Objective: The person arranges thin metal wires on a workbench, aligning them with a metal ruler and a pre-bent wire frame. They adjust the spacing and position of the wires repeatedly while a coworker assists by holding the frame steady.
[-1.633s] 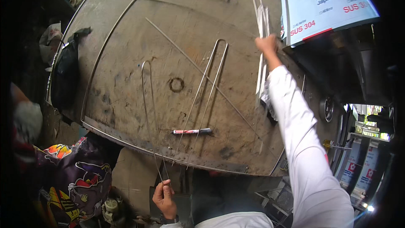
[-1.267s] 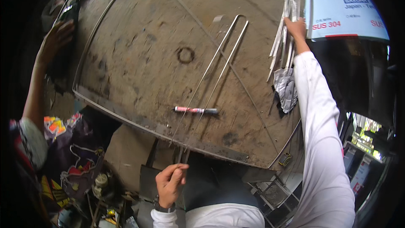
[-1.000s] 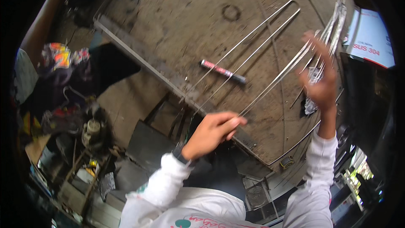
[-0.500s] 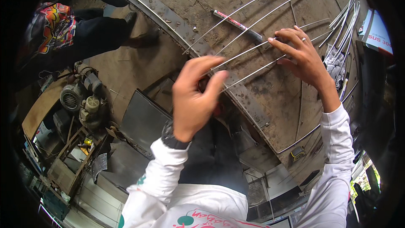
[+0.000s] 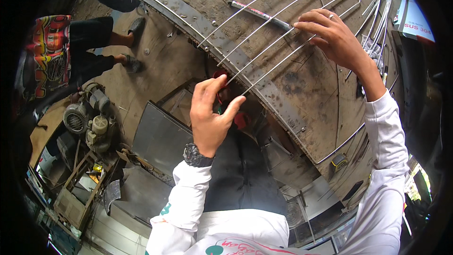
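Several thin bent steel wire rods (image 5: 278, 19) lie across a worn metal table (image 5: 302, 85), their free ends sticking out past its front edge. My left hand (image 5: 210, 113) pinches those free ends between thumb and fingers just off the edge. My right hand (image 5: 335, 38) is farther up the same rods, fingers curled over them on the tabletop. A red-and-white marker (image 5: 259, 13) lies under the rods near my right hand. My own black-clad lap hides the floor below the left hand.
A bundle of straight rods (image 5: 377, 14) and a white signboard (image 5: 417, 23) sit at the table's right side. Another person (image 5: 52, 56) in a colourful garment stands at the left. Old motors (image 5: 89, 118), a metal sheet (image 5: 160, 137) and a yellow tape measure (image 5: 339, 161) lie below.
My right hand came away from the rod bundle at the right and settled on the bent rods. My left hand rose from below the table edge to the rod ends.
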Tool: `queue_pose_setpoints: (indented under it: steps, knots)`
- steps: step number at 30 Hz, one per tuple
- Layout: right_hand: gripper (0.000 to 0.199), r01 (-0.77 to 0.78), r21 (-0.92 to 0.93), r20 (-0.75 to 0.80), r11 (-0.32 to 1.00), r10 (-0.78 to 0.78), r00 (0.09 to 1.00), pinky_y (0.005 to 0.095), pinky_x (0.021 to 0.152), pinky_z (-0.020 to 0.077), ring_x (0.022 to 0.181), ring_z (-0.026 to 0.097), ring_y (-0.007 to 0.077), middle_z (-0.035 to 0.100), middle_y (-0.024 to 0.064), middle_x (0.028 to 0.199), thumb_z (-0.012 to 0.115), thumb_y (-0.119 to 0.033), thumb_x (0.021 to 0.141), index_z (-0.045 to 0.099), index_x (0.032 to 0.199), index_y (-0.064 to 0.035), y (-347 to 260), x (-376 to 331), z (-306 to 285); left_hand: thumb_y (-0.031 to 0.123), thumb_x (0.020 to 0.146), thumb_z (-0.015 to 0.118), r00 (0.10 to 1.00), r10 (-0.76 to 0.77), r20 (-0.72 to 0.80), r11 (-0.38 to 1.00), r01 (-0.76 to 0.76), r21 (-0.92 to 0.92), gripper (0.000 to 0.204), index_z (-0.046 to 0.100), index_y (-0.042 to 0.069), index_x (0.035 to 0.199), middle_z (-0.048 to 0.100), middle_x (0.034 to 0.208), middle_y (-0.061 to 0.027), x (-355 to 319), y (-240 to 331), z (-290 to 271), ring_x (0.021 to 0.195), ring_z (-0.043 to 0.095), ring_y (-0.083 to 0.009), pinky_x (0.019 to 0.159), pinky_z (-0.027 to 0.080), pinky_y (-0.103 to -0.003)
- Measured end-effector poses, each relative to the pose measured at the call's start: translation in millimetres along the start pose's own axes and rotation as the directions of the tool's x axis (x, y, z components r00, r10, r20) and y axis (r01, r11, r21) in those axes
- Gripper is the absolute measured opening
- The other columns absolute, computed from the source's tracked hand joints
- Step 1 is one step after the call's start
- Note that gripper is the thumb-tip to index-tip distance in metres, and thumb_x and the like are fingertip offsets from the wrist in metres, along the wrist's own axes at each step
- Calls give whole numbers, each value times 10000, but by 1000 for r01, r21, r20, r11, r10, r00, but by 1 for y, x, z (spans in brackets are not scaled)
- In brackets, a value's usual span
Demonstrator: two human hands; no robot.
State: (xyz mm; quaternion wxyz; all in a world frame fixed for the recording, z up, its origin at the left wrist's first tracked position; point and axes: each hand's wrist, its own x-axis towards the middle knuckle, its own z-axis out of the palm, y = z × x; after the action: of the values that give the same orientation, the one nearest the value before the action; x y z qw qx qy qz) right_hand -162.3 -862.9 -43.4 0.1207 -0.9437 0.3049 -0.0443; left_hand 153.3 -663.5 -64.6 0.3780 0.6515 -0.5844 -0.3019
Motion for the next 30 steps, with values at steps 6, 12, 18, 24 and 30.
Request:
queue_pose_setpoints:
  steps: [6,12,18,24,30]
  knots:
    - [526,-11,-49,-47,999,9,999,427,1122,474,1306,582,287,653,38,1345,768,-2,855,679,1348,-166,-2,1,4,178,790,925,992,86,-90,992,-77,100,556,709,46,1284,659,1122,-106,-6,-14,18,870,633,-220,755,544,-346]
    - [543,-76,-57,-79,995,71,994,423,1130,486,1304,578,296,645,48,1362,756,19,850,678,1355,-165,-7,5,13,168,807,917,997,0,-73,999,2,32,515,719,49,1268,665,1137,-107,-3,-14,13,925,640,-232,809,543,-369]
    - [592,-113,-85,-62,990,108,992,431,1122,493,1304,582,316,623,62,1401,740,40,851,644,1398,-167,-14,-1,7,154,805,911,966,122,-226,991,-105,83,571,684,8,1308,651,1242,-154,41,-28,-10,1148,643,-324,996,527,-393]
    - [649,-209,-57,17,976,210,978,451,1121,497,1316,576,321,587,50,1461,726,66,858,617,1438,-206,-15,-22,2,179,807,912,974,217,-58,969,-208,135,627,670,1,1357,640,1236,-158,82,-44,-23,1123,647,-319,981,529,-387]
    - [690,-222,-39,24,974,223,974,438,1175,483,1355,559,308,576,31,1483,726,74,867,600,1471,-233,-12,-37,-1,171,820,913,987,129,-97,992,-128,17,604,694,14,1360,635,1192,-129,48,-40,1,1041,645,-261,920,535,-357]
